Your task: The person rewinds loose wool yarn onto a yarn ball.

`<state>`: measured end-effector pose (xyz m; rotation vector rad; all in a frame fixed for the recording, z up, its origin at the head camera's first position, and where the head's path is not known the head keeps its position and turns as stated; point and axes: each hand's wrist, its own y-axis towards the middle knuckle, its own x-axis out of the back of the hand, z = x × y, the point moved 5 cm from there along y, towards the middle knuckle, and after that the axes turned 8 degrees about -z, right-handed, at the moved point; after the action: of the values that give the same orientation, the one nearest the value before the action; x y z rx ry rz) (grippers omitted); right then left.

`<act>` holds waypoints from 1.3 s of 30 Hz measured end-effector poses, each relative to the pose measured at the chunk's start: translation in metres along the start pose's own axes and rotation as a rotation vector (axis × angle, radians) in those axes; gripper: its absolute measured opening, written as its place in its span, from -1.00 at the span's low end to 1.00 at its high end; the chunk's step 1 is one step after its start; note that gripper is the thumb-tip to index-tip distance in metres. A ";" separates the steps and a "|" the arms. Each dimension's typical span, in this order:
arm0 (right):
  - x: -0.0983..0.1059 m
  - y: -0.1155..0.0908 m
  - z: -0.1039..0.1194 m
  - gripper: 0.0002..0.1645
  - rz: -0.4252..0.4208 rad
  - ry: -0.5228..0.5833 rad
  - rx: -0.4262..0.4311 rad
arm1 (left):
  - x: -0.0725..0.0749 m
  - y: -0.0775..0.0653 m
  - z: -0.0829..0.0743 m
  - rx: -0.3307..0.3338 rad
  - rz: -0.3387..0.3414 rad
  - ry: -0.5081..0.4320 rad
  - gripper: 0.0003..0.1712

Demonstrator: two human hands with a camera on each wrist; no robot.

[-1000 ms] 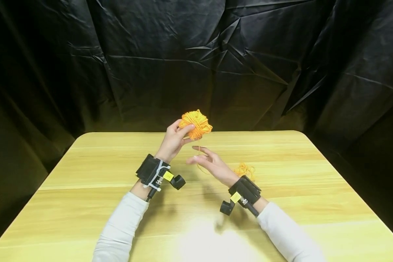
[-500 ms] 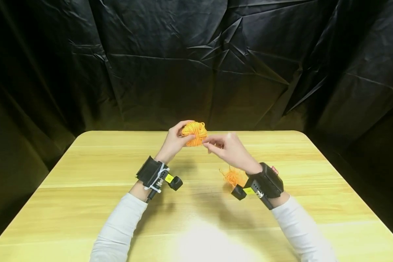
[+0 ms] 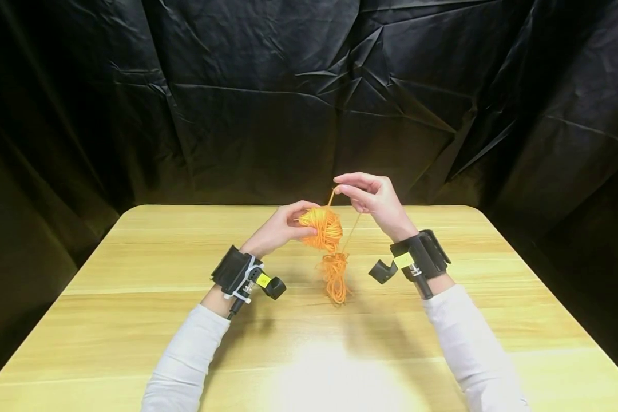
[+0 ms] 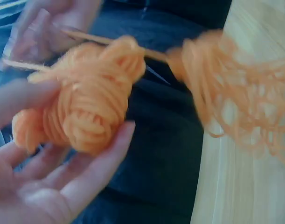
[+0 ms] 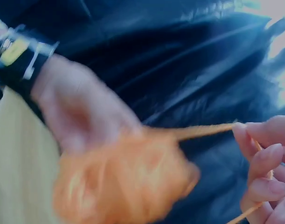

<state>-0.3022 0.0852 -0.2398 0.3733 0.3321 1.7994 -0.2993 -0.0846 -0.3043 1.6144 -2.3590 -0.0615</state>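
My left hand grips a ball of orange yarn above the table, thumb on the near side and fingers beneath it, as the left wrist view shows. Up and to the right of the ball, my right hand pinches a yarn strand between thumb and fingertip. That strand runs taut from the ball to the pinch, then passes through the curled fingers and down. A loose tangle of orange yarn hangs in loops just below the ball; it appears large at the right of the left wrist view.
Beneath both hands is a light wooden table, with a bright glare near its front. A wrinkled black curtain stands behind the table's far edge. Each wrist carries a black strap with a small camera.
My right hand has gone from below the ball to beside it, then up, drawing the strand. The left hand has lowered the ball slightly rightward. The tangle has shifted left, under the ball.
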 end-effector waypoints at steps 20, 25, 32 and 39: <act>-0.044 -0.031 -0.067 -0.82 0.026 -0.258 -0.102 | 0.002 0.001 0.001 0.063 -0.261 -0.366 -0.63; -0.060 -0.042 -0.047 -0.81 0.140 -0.288 -0.068 | -0.002 0.001 0.001 0.054 -0.252 -0.459 -0.74; -0.061 -0.052 -0.030 -0.69 0.245 -0.447 0.017 | 0.007 0.002 0.001 0.031 -0.395 -0.414 -0.63; -0.029 -0.044 -0.021 -0.78 0.199 -0.414 0.009 | 0.023 0.001 0.000 0.007 -0.527 -0.229 -0.44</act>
<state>-0.2650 0.0677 -0.2791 0.7921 0.0114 1.8593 -0.3079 -0.1053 -0.2993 2.2943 -2.0096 -0.3605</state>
